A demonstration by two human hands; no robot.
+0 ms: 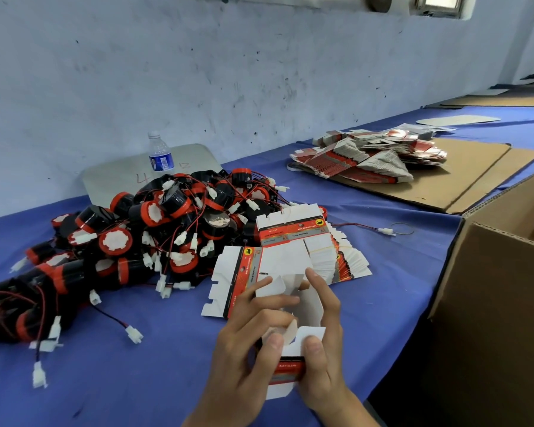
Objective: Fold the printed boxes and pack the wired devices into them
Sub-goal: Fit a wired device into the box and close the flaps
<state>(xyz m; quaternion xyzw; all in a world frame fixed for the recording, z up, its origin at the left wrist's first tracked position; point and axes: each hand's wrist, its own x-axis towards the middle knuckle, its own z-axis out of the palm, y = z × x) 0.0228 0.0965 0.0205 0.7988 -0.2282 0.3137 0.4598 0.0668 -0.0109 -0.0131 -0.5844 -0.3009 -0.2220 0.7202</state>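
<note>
Presently both hands pinch a half-folded white-and-red printed card box [285, 337] over the blue table [167, 380]: left hand [247, 343] on its flaps, right hand [321, 340] at the side. Beyond-left, nearer the left hand, lies the heap of black-and-red wired devices [154, 235].

**Clearance on the bench**

Blue cloth [142, 380] lay bare near-left, passable. Device pile [142, 232] blocked the left (loose leads straggling outward). Flat box blanks [330, 254] sat beyond the hands; the carton [500, 291] walled the right.
</note>
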